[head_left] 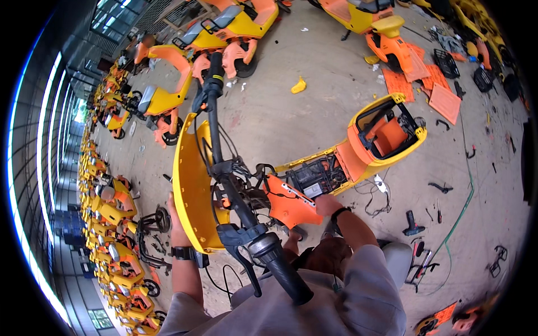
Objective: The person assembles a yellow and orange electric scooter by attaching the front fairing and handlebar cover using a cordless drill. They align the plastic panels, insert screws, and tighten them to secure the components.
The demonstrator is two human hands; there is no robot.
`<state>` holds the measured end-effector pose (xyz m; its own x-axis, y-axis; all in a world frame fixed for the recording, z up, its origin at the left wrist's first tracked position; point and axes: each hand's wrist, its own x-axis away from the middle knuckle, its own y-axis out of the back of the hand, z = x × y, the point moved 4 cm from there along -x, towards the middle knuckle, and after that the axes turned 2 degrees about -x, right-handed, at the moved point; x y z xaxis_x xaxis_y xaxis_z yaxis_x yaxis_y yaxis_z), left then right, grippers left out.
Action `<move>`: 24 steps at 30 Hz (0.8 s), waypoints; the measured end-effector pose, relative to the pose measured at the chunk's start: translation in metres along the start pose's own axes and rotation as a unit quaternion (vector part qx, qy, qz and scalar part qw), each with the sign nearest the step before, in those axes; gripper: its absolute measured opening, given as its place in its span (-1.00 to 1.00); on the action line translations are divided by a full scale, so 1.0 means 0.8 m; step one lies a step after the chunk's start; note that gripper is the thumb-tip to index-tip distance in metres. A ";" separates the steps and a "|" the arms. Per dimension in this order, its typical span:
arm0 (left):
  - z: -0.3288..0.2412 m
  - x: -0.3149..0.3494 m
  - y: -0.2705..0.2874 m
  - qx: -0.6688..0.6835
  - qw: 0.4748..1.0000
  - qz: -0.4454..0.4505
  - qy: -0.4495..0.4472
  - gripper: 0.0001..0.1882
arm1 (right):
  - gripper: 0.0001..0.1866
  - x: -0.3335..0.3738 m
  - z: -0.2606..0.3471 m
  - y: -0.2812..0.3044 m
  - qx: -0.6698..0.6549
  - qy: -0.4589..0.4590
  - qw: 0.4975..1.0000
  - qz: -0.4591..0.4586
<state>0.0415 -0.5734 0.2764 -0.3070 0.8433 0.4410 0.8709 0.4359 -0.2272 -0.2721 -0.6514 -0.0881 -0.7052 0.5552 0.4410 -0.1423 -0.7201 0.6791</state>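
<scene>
A partly stripped yellow-and-orange electric scooter stands before me, with its handlebar (230, 179) running from far left toward my body. My right hand (326, 206) is closed on the edge of an orange plastic panel (291, 203) between the handlebar and the seat section. Beside that hand lies an open bay (316, 175) with wires and dark parts. My left hand (175, 215) is at the outer side of the curved yellow front cover (193, 185); its fingers are mostly hidden, so their grip does not show. The seat frame (386, 131) is open on top.
Several yellow scooters (168, 98) stand at the far left and along the left wall. On the floor at right lie a cordless drill (413, 224), a screwdriver (439, 211), a green hose (468, 199) and orange panels (444, 104). A bare wheel assembly (157, 221) is left of my left hand.
</scene>
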 end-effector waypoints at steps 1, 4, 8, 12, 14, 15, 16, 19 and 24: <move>-0.003 -0.002 -0.010 0.006 1.000 0.008 -0.007 -0.27 | -0.75 0.010 -0.001 -0.003 -0.046 -0.031 0.998 -0.024; 0.011 -0.033 0.036 -0.018 0.999 0.010 -0.030 -0.29 | -0.68 0.051 -0.006 -0.008 -0.175 -0.086 0.969 -0.151; 0.010 -0.041 0.008 0.006 0.995 0.095 -0.024 -0.34 | -0.62 0.106 -0.022 -0.009 -0.210 -0.173 0.953 -0.136; 0.014 -0.041 0.008 0.011 0.995 0.101 0.003 -0.39 | -0.64 0.162 -0.014 0.001 -0.259 -0.208 0.919 -0.212; 0.012 -0.040 -0.003 0.012 0.991 0.134 0.005 -0.42 | -0.62 0.190 -0.002 0.012 -0.256 -0.249 0.906 -0.225; 0.012 -0.042 -0.003 -0.002 0.990 0.139 0.007 -0.43 | -0.67 0.203 0.003 0.012 -0.263 -0.269 0.893 -0.248; 0.009 -0.045 -0.006 -0.015 0.989 0.147 0.007 -0.43 | -0.67 0.212 0.007 0.013 -0.275 -0.266 0.883 -0.272; -0.012 -0.040 -0.026 -0.042 0.978 0.202 0.001 -0.41 | -0.67 0.231 -0.012 -0.038 -0.358 -0.287 0.834 -0.307; -0.017 -0.057 -0.028 -0.074 0.970 0.231 -0.009 -0.38 | -0.68 0.273 0.070 -0.003 -0.350 -0.286 0.828 -0.330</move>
<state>0.0414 -0.6257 0.2729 0.1242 0.9437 0.3065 0.9621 -0.0390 -0.2698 -0.3868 -0.5051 0.0395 0.1041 0.8865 0.4509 -0.8750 -0.1339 0.4652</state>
